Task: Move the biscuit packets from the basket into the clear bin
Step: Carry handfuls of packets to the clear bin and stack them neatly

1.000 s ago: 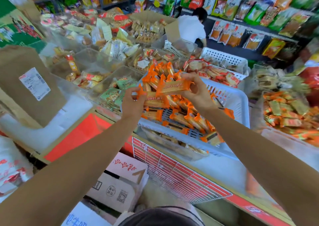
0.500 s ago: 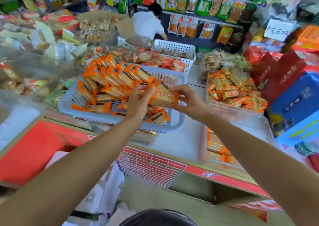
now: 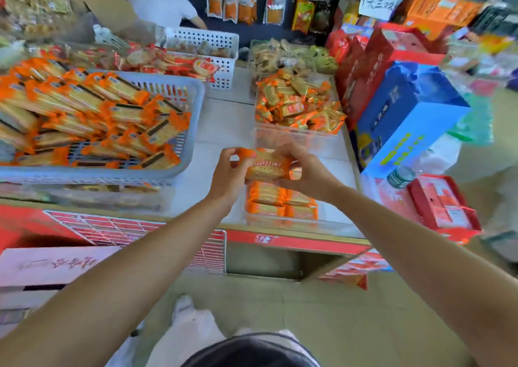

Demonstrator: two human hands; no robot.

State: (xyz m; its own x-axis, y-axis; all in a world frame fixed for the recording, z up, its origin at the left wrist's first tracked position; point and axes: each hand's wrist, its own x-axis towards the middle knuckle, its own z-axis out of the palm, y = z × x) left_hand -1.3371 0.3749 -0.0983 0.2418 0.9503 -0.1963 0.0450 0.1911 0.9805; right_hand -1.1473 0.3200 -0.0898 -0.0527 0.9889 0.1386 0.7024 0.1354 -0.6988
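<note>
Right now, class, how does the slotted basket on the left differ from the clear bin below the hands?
The basket is opaque with slotted walls; the clear bin is see-through. The basket is heaped with loose biscuit packets; the clear bin holds a few, stacked neatly. Both hold orange packets.

I see a pale tiled surface (image 3: pixel 224 125) with a red front edge. At its left the basket (image 3: pixel 196 100), piled with orange biscuit packets (image 3: pixel 92 108), sits on top of low clear containers. At front right stands the clear bin (image 3: pixel 336 204), with a few packets stacked inside. Just behind it is a second clear bin (image 3: pixel 314 133), heaped with orange snack packs, and farther back a white perforated basket (image 3: pixel 221 41).
</note>
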